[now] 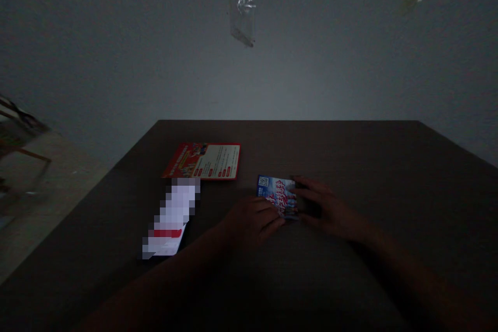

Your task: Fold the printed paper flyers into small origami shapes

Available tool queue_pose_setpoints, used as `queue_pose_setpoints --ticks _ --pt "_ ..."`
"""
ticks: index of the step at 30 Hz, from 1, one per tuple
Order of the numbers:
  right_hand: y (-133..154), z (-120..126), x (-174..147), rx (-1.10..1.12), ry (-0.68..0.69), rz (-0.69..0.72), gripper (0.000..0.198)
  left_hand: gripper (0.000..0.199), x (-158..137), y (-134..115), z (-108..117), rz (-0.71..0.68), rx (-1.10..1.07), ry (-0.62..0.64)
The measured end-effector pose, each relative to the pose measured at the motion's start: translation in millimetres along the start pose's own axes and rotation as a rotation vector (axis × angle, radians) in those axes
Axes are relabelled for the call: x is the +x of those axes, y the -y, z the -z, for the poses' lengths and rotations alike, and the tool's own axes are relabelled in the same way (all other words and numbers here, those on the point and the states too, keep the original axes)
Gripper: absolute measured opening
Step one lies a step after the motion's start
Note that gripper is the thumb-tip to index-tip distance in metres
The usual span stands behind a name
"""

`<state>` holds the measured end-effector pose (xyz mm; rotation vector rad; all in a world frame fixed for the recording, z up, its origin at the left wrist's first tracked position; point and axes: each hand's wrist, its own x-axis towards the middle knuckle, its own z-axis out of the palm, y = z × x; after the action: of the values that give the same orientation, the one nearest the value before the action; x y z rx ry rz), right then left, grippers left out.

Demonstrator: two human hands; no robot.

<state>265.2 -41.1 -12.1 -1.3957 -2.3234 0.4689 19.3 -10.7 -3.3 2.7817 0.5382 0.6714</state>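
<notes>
A small blue leaflet (277,188) with a QR code and large red-and-white lettering lies on the dark table, between my two hands. My left hand (254,220) rests over its lower left corner, fingers laid across the paper and pointing right. At the leaflet's right edge is my right hand (327,207), its fingers apart and their tips at or just over the paper. Neither hand visibly grips it. Part of the lettering is covered by my left fingers.
A red and cream printed sheet (218,161) lies behind and left of the leaflet. Nearer, a phone (175,212) with a lit, partly blurred screen lies at a slant. The dark table (342,145) meets a grey wall with clear tape (243,15) on it.
</notes>
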Motion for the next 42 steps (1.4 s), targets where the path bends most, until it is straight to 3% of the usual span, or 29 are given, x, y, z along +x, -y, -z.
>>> queue_pose_setpoints --ticks 8,15,19,25,35,40,42 --pt "-0.5 -5.9 2.4 0.043 -0.057 0.122 0.032 0.023 1.2 0.4 3.6 0.004 -0.075 -0.047" --pt "5.7 3.8 2.9 0.200 -0.183 0.138 0.029 0.024 -4.7 3.6 6.5 0.105 -0.275 -0.324" --pt "14.8 9.8 -0.1 0.285 -0.249 0.081 0.028 0.030 -7.7 1.6 6.5 0.206 -0.300 -0.387" --pt "16.9 1.9 -4.8 0.410 -0.382 -0.098 0.023 0.022 -4.7 -3.2 1.7 0.489 -0.310 -0.391" --pt "17.9 -9.0 -1.9 0.626 -0.305 -0.289 0.026 0.028 -0.7 -1.3 0.1 0.703 -0.471 -0.359" --pt "17.9 -8.3 1.6 0.565 -0.315 -0.362 0.038 0.021 -0.6 1.2 -5.1 0.737 -0.573 -0.345" --pt "16.6 -7.9 2.8 0.508 -0.321 -0.373 0.045 0.029 0.7 1.1 -5.0 0.754 -0.623 -0.339"
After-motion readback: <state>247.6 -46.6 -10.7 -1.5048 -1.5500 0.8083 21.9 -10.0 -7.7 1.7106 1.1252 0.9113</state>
